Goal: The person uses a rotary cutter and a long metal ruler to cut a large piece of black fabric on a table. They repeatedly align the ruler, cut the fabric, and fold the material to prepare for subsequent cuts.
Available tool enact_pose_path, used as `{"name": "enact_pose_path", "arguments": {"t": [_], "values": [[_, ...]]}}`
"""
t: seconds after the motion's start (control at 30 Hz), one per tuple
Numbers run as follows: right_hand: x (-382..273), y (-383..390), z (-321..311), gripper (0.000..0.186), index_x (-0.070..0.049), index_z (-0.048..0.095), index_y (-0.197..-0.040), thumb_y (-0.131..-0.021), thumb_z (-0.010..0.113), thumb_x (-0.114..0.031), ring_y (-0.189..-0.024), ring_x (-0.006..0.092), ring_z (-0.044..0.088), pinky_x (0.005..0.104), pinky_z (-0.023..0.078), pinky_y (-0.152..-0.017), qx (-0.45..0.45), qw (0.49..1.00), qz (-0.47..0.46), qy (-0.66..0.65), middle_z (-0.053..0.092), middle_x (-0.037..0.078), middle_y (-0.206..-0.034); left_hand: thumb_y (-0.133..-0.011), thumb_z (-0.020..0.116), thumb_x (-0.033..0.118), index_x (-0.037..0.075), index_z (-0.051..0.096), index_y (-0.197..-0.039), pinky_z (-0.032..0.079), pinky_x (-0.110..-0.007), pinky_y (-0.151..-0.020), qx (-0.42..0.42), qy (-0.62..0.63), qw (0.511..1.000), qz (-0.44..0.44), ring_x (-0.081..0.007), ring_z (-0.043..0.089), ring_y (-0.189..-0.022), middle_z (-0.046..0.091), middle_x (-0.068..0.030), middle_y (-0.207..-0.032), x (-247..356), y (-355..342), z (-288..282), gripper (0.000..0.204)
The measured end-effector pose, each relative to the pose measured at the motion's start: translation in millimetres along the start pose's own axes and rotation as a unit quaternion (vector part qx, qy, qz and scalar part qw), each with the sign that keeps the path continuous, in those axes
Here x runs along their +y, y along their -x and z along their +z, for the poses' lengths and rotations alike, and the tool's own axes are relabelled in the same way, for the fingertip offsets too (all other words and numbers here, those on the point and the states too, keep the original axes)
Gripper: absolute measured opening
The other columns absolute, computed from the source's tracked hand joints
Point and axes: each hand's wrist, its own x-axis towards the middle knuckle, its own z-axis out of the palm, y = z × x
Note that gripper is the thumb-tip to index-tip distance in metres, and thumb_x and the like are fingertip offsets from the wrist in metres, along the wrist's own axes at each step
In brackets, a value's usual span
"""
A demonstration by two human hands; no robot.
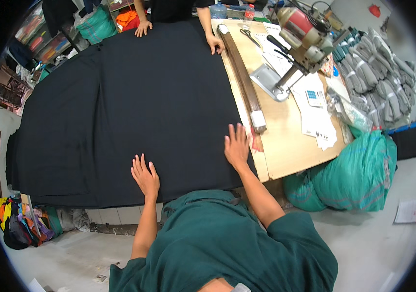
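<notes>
Grip spread wide, left hand and right hand hide patches of black cloth.

Bold black handwriting on white paper

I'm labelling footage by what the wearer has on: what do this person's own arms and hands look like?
The left hand and right hand are bare, with no gloves. The forearms are uncovered too, and no watch or bracelet shows. Loose, short, dark green sleeves match the shirt.
</notes>
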Motion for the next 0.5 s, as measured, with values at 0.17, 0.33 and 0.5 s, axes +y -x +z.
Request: {"name": "enact_pose_path", "arguments": {"t": [0.17, 0.33, 0.5], "values": [[18, -50, 2, 0.058, -0.003, 0.041, -0.162, -0.11, 0.05, -0.028, -0.159, 0.0475, 0.025, 0.0614, 0.018, -0.13, 0.073, 0.997, 0.02, -0.01, 0.034, 0.032, -0.167, -0.112, 0.049, 0.028, 0.009, 0.05, -0.157, 0.024, -0.052, -0.13, 0.003, 0.0, 1.0, -0.015, -0.0332, 0.034, -0.158, 0.043, -0.0142, -0.167, 10, -6, 1, 0.049], [-74, -142, -13, 0.052, -0.002, 0.052, -0.15, -0.104, 0.06, -0.025, -0.152, 0.045, 0.034, 0.0602, 0.028, -0.124, 0.055, 0.974, -0.181, -0.127, 0.043, 0.027, -0.157, -0.112, 0.049, 0.026, 0.009, 0.05, -0.157, 0.024, -0.052, -0.13, -0.009, -0.022, 0.999, -0.021, -0.0326, 0.034, -0.158, 0.044, -0.0135, -0.167, 12, -8, 1, 0.048], [-105, -210, 49, 0.054, -0.016, 0.047, -0.16, -0.11, 0.054, -0.034, -0.159, 0.0396, 0.029, 0.0593, 0.022, -0.13, 0.019, 0.945, -0.294, -0.141, 0.037, 0.021, -0.168, -0.111, 0.049, 0.023, 0.008, 0.05, -0.156, 0.024, -0.053, -0.13, -0.023, -0.029, 0.999, -0.018, -0.034, 0.035, -0.157, 0.044, -0.014, -0.166, 17, -20, 1, 0.048]]}}
